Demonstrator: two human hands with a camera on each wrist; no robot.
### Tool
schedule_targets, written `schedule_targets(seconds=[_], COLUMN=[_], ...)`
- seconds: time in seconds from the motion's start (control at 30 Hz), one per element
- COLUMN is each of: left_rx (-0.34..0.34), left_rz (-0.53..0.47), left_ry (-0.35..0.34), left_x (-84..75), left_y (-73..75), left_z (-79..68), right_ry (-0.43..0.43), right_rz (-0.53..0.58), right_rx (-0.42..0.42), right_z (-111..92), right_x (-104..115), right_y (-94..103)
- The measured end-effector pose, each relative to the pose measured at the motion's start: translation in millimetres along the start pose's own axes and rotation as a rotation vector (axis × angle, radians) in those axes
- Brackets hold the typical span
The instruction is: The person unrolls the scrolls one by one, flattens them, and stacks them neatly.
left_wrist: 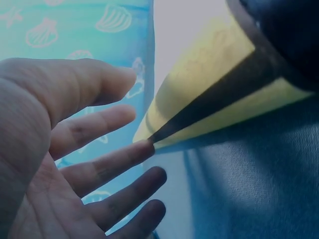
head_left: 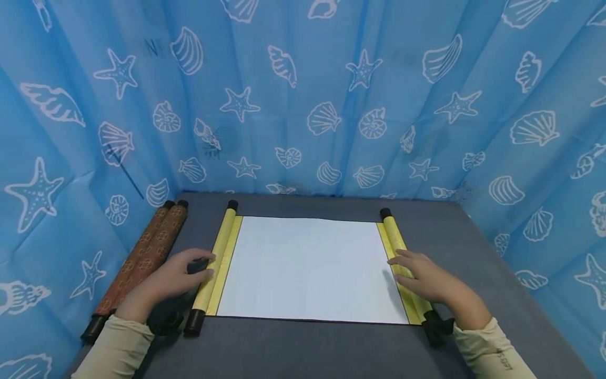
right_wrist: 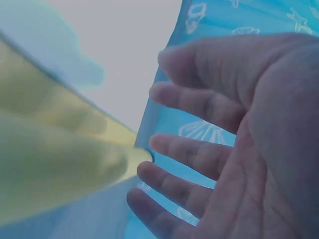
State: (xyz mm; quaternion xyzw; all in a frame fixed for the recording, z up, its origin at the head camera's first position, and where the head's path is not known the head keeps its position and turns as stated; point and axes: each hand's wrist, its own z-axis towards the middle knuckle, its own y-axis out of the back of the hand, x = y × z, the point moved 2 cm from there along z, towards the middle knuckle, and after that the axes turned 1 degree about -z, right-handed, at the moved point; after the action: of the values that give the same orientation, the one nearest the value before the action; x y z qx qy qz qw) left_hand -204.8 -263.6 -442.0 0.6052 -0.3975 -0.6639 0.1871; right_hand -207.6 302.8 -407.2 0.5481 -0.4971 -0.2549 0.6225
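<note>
A hanging scroll with a blank white sheet lies unrolled across the grey table, a yellow roll with black end knobs along each side. Beside the left roll is my left hand, thumb and fingertips right at its outer edge. In the left wrist view its fingers are spread and relaxed, nothing gripped. My right hand hovers over the right roll, overlapping it in the head view. The right wrist view shows those fingers loosely extended, apart from one another, holding nothing.
Two brown patterned scrolls with dark knobs lie side by side along the table's left edge. A blue curtain printed with shells and starfish hangs behind and on both sides. Grey tabletop stretches in front of the sheet.
</note>
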Motion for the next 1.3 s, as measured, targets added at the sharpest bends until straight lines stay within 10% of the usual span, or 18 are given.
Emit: schedule_targets(seconds=[0.3,0.67,1.3], left_rx=[0.02,-0.199,-0.226], left_rz=[-0.022,0.056,0.077], left_ry=[0.026,0.04,0.062], left_x=[3.3,4.2,19.8], left_y=[4.3,10.4,23.5], left_z=[-1.6,-15.2,-31.2], right_ry=[0.018,0.053,0.124], right_rz=[-0.017,-0.057,-0.036], right_rx=[-0.066,-0.11,-0.118], right_z=[17.6,35.1,68.2], right_x=[23.4,45.6,82.2], right_y=[-1.9,-8.2,-22.5])
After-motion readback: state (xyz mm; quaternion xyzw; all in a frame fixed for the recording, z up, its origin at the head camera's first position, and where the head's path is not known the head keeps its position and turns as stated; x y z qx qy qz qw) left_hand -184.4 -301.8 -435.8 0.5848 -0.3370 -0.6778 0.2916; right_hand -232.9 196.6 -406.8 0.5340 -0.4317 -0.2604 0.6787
